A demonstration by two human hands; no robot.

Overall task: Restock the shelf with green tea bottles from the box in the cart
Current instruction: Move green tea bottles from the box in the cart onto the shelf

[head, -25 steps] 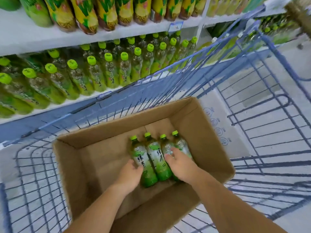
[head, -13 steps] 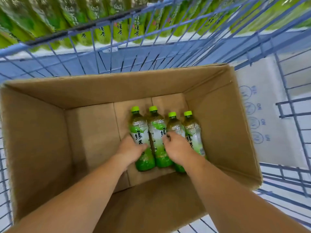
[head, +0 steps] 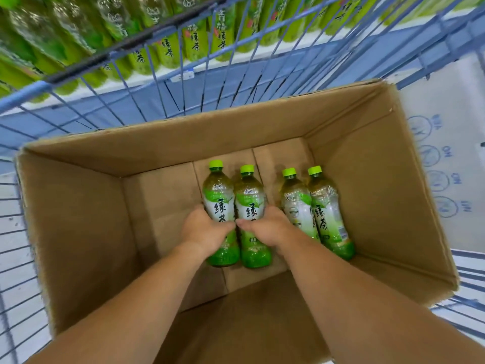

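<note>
— Where are the bottles?

— Low in the centre of the frame. Four lie side by side on the floor of the box (head: 78, 219), caps towards the top. The left hand (head: 203, 229) is wrapped round the far-left bottle (head: 219, 195) at its label, and the right hand (head: 265, 227) round the second bottle (head: 249, 203) next to it. The other two bottles (head: 326, 214) lie just to the right, untouched, with a small gap between the pairs.

— How will they handle?

— Full, I'd judge, so fairly weighty for one hand each. Thin clear plastic gives a little under a squeeze, and the glossy label may be slick. The middle, where the hands sit now, looks right. The neck under the cap would do as well.

— And the surroundings?

— The cardboard walls are tall, so the lift has to go straight up before it turns. The box sits in a blue wire cart (head: 26, 97). Past the wires, along the top of the frame, is the white shelf (head: 252, 60), its shelved bottles (head: 194, 35) packed in rows. Where a free slot is, I cannot tell from here.
</note>
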